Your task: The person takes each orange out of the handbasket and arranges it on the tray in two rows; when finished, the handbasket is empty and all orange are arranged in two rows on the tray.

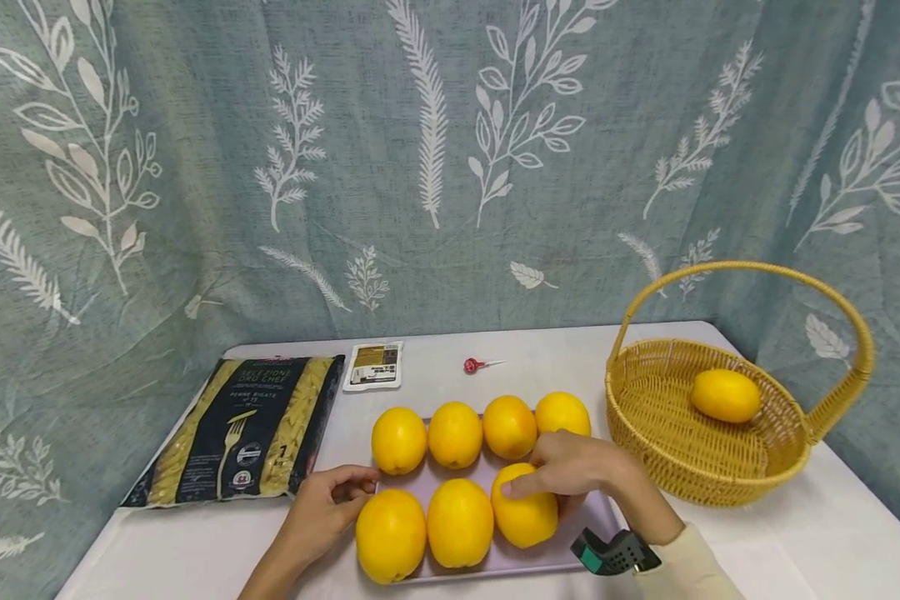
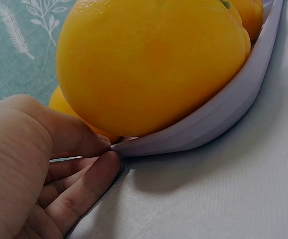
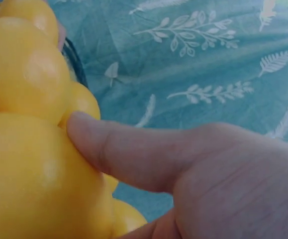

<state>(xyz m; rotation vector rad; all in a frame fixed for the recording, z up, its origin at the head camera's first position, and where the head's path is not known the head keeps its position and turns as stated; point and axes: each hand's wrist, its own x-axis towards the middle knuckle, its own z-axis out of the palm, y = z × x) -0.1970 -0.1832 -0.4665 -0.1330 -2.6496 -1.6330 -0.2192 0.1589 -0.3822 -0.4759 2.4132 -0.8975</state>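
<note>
Several yellow-orange oranges lie in two rows on a shallow lilac tray (image 1: 521,560). My left hand (image 1: 321,510) pinches the tray's left rim between thumb and fingers, close beside the front-left orange (image 1: 392,536). In the left wrist view that orange (image 2: 148,64) bulges above the pinched rim. My right hand (image 1: 573,467) grips the front-right orange (image 1: 525,512), thumb on its upper left and fingers around its right side. The right wrist view shows the thumb (image 3: 134,152) lying over the gripped orange (image 3: 44,179); the other fingers are mostly hidden.
A yellow wicker basket (image 1: 645,454) with a tall handle stands right of the tray, one orange (image 1: 726,396) inside. A penne pasta bag (image 1: 243,429) lies at left, with a small white packet (image 1: 373,367) beside it. A red-wrapped lollipop (image 1: 472,365) lies behind the tray.
</note>
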